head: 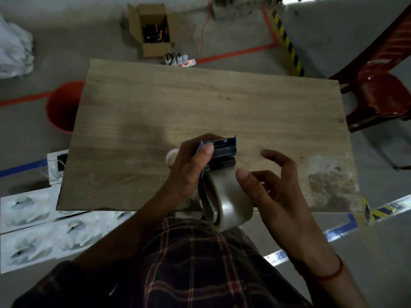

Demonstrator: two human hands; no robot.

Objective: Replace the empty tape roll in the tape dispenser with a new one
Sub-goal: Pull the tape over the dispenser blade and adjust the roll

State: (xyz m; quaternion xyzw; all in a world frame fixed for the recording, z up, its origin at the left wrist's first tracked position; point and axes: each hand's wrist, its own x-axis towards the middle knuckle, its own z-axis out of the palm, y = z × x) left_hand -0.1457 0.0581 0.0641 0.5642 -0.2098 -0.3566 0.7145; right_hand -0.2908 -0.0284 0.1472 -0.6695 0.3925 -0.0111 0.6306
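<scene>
My left hand (191, 167) grips the dark blue tape dispenser (222, 152) by its head, above the near edge of the wooden table (200, 103). A full roll of brownish tape (229, 201) sits in the dispenser, hanging toward my lap. My right hand (275, 190) rests its thumb on the top of that roll, with the other fingers spread apart behind it. A pale empty tape core (171, 156) lies on the table, partly hidden behind my left hand.
A red bucket (63, 105) stands on the floor left of the table. A dark red plastic chair (378, 96) is at the right. An open cardboard box (153, 30) and a power strip (180, 60) lie beyond the far edge. White printed sheets (44, 230) cover the floor at lower left.
</scene>
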